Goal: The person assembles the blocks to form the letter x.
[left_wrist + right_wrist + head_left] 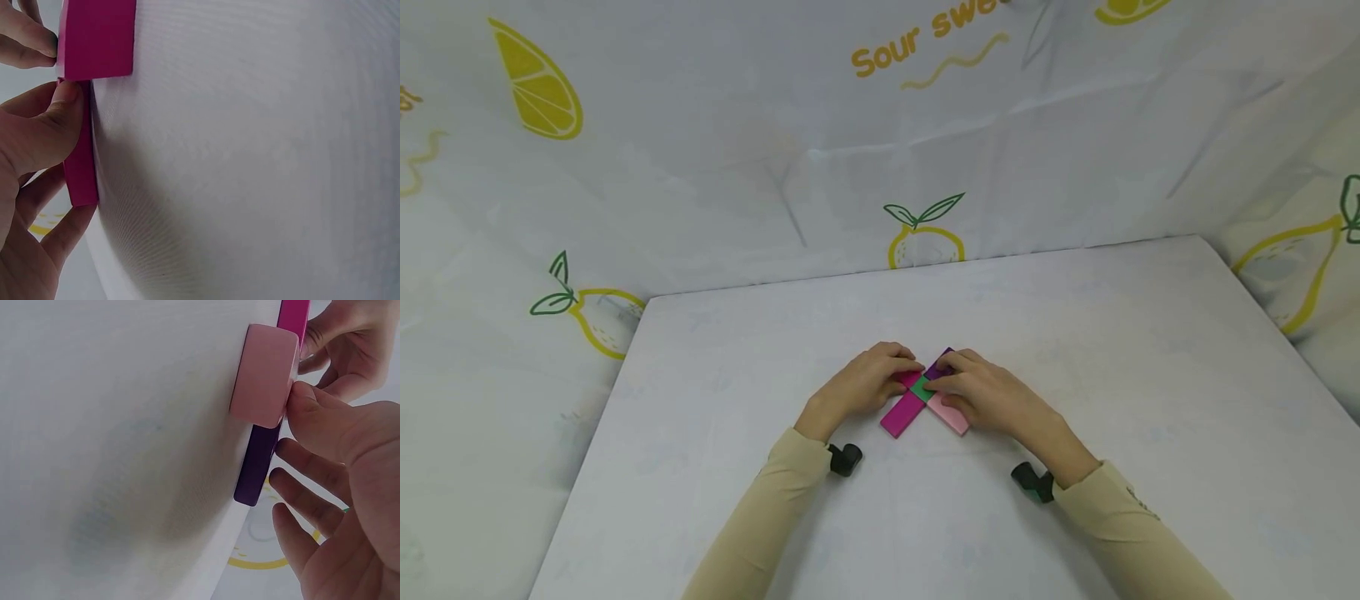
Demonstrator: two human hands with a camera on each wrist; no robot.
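Flat coloured blocks form a cross on the white table. At its centre lies a green block (921, 388). One magenta block (79, 169) points to the upper left, and my left hand (867, 379) holds it between thumb and fingers. A second magenta block (902, 416) extends to the lower left. My right hand (1000, 402) reaches over the right side, its index fingertip at the green block. In the right wrist view, the thumb touches the pink block (265, 376) at the lower right. Beside those fingers lies the purple block (256, 465), at the upper right and partly covered.
The white table (737, 350) extends around the blocks on all sides. Behind it hangs a white cloth (700, 183) printed with lemons and lettering. A black wrist device (846, 459) sits by the left cuff, another black device (1032, 481) by the right.
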